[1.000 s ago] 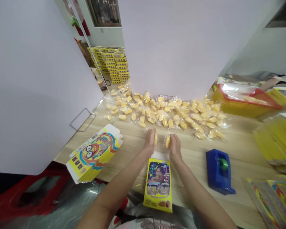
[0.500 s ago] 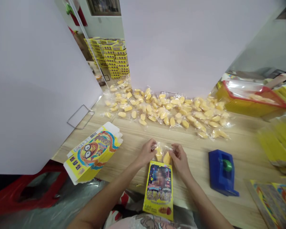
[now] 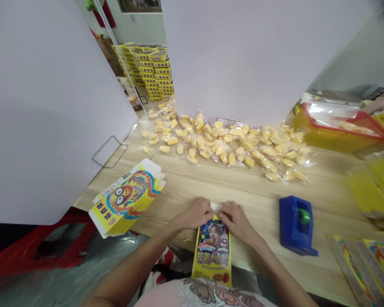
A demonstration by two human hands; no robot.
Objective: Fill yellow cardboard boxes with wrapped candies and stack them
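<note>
A yellow printed box (image 3: 212,256) lies at the table's front edge, its top end away from me. At that end, my left hand (image 3: 199,212) has its fingers closed on the left corner of the box. On the right corner, my right hand (image 3: 233,216) is closed in the same way. A white flap (image 3: 215,207) shows between the two hands. The wrapped yellow pieces (image 3: 217,147) are spread along the back of the table. No wrapped piece shows at my hands; the inside of the box is hidden.
Flattened yellow cartons (image 3: 128,198) lie at the left. A blue tape dispenser (image 3: 296,226) stands at the right, with a yellow-red basket (image 3: 336,132) behind it. White panels (image 3: 243,59) rise at the back and left. More yellow cartons (image 3: 374,183) lie far right.
The two wrapped pieces between my hands are out of sight. Both hands have moved down onto the box's top end, and the white flap now shows between them.
</note>
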